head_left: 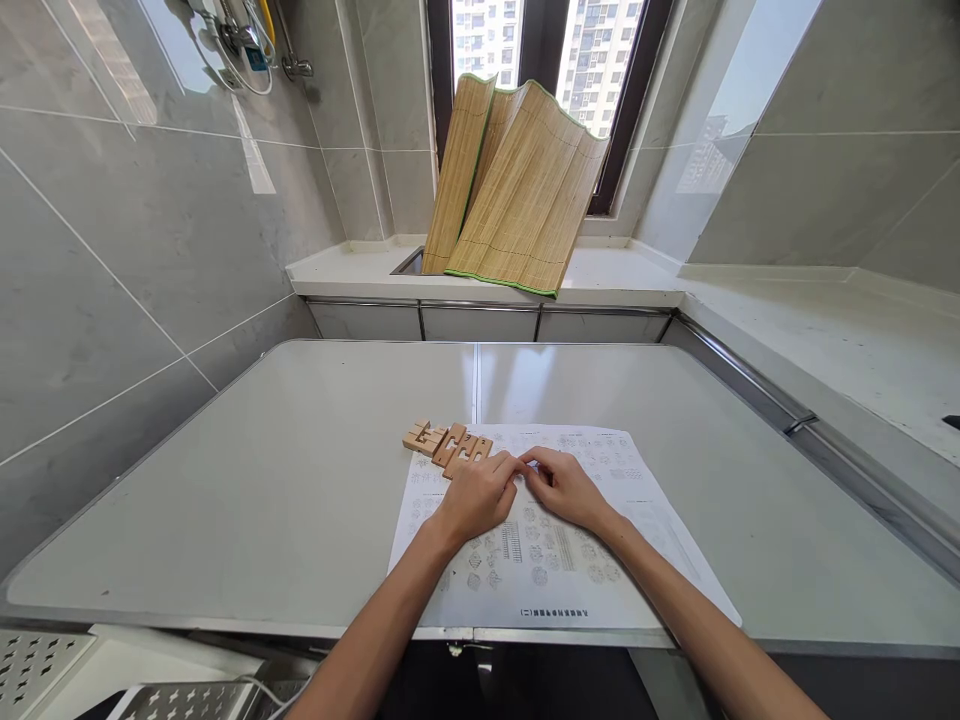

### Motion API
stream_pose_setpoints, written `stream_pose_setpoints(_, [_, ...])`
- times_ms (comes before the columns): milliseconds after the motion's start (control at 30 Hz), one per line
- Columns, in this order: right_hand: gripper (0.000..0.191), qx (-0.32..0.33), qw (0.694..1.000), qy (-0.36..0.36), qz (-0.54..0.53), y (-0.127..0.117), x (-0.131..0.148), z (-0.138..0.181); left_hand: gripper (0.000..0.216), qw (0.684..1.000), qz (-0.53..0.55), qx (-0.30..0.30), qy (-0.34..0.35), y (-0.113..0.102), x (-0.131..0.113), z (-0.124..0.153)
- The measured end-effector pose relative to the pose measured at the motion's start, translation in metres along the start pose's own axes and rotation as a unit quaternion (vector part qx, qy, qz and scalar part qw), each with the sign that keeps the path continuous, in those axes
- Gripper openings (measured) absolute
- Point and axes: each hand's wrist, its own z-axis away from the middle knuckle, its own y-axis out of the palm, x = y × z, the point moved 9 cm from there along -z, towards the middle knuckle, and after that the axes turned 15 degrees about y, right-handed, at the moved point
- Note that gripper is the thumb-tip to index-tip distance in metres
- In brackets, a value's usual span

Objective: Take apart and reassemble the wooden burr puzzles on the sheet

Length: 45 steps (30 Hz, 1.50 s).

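Note:
A large white instruction sheet (555, 590), printed with small diagrams, lies on the pale table. Both hands rest over its upper middle, fingertips meeting. My left hand (484, 492) has its fingers bent and pressed together. Close against it, my right hand (564, 486) is curled with thumb and forefinger near the left fingertips. Whatever may be between the fingers is too hidden to make out. Several notched wooden puzzle pieces (450, 446) lie in a row along the sheet's upper left corner, just beyond my left hand.
The table (247, 500) has a seam down its middle. A folded bamboo mat (525, 190) leans against the window on a white ledge (630, 270). Tiled walls stand on both sides, with a shower fixture (244, 40) at upper left. A perforated metal item (187, 700) sits below the table's near left edge.

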Motion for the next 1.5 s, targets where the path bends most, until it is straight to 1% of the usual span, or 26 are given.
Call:
stream_pose_setpoints(100, [0.022,-0.003,1.0,-0.013,-0.001,-0.001,0.002,0.001,0.022,1.0,0.016,-0.006,0.005,0.002,0.001,0.001])
stream_pose_setpoints(233, [0.023,-0.005,1.0,-0.022,0.004,-0.001,0.004,0.002,0.017,1.0,0.004,0.008,0.019,0.005,0.0,0.001])
stream_pose_setpoints(400, [0.024,-0.014,1.0,-0.025,0.01,-0.002,0.003,0.002,0.017,0.999,0.002,0.029,0.016,0.012,0.002,0.002])
stream_pose_setpoints(533, [0.021,-0.011,0.999,-0.025,0.023,-0.001,0.002,0.003,0.019,0.999,-0.001,0.045,0.011,0.016,0.004,0.003])
stream_pose_setpoints(900, [0.022,-0.016,0.998,-0.042,0.042,-0.001,0.006,0.004,0.02,0.998,-0.011,0.059,0.015,0.015,0.004,0.003])
stream_pose_setpoints(1500, [0.022,-0.021,0.997,-0.039,0.062,0.0,0.005,0.004,0.02,0.998,0.002,0.065,0.008,0.015,0.005,0.002])
